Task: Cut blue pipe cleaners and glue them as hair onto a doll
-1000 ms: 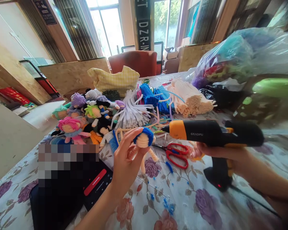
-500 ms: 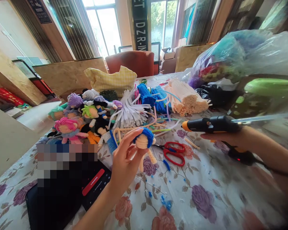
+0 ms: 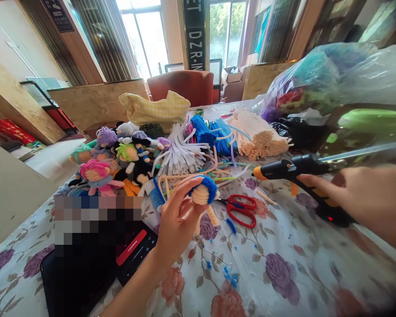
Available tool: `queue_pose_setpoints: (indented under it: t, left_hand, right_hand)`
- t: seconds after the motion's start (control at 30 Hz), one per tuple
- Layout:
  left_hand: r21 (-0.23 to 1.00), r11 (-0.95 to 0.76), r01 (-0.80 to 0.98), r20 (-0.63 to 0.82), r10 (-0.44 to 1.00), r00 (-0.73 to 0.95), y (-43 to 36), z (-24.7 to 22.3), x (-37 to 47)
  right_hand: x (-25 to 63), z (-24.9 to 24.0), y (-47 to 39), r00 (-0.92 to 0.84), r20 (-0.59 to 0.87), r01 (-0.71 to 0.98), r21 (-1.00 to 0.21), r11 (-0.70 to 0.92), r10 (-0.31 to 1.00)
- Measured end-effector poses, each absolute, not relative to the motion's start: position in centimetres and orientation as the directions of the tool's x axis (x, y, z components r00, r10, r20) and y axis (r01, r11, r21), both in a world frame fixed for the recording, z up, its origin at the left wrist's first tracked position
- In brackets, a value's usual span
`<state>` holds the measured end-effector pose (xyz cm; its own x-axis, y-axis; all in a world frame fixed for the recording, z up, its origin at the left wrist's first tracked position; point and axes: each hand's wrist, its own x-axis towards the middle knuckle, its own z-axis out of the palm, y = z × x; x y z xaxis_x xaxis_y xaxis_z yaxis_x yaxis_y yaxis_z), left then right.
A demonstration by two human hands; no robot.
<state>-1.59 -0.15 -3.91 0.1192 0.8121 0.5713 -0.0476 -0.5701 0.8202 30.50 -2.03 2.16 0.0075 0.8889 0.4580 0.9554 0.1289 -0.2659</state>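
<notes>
My left hand [image 3: 181,215] pinches a small doll's head [image 3: 203,190] between thumb and fingers. The head has blue yarn hair and a cream face; short cream limbs [image 3: 212,216] hang below it. On the right, my right hand [image 3: 369,198] is at the handle of a black and orange glue gun [image 3: 285,169], one finger across the handle; its other fingers are blurred or hidden. The nozzle faces left toward the doll, and a clear glue stick [image 3: 366,152] sticks out of the back. Red-handled scissors [image 3: 242,210] lie between the hands, beside a blue scrap [image 3: 231,226].
Several finished dolls [image 3: 95,171] are heaped at the left. Bundles of white [image 3: 183,152], blue [image 3: 203,130] and cream pipe cleaners [image 3: 259,134] lie behind. A tablet or phone [image 3: 137,251] is at front left. Plastic bags [image 3: 317,79] stand at the right.
My right hand has shifted right and back along the glue gun, baring more of its handle. The gun has tilted slightly. My left hand still holds the doll.
</notes>
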Motion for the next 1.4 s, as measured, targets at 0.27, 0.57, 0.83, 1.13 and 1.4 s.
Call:
queue_pose_setpoints:
  t: [0.27,0.57,0.83,1.13,1.4]
  left_hand:
    - [0.798,-0.599,-0.059,0.6,0.782,0.167,-0.4,-3.9,-1.6]
    - [0.778,-0.628,-0.02,0.618,0.76,0.203,-0.7,-3.6,-1.5]
    - [0.761,-0.649,-0.019,0.639,0.743,0.197,-0.6,-3.7,-1.4]
    - [0.804,-0.594,0.025,0.587,0.8,0.122,-0.7,-3.6,-1.3]
    - [0.828,-0.557,0.065,0.556,0.83,0.03,-0.7,-3.8,-1.2]
  right_hand:
    - [23.1,3.3,-2.7,-0.392,0.382,0.765,-0.371,0.527,0.837]
    - [18.4,2.2,-0.6,-0.57,0.526,0.545,-0.332,0.77,0.631]
    - [17.3,0.5,-0.2,-0.522,0.606,0.583,-0.26,0.77,0.6]
    - [18.1,0.7,0.7,-0.393,0.562,0.756,-0.254,0.603,0.728]
    - [20.2,-0.7,1.3,-0.611,0.264,0.643,-0.384,0.662,0.746]
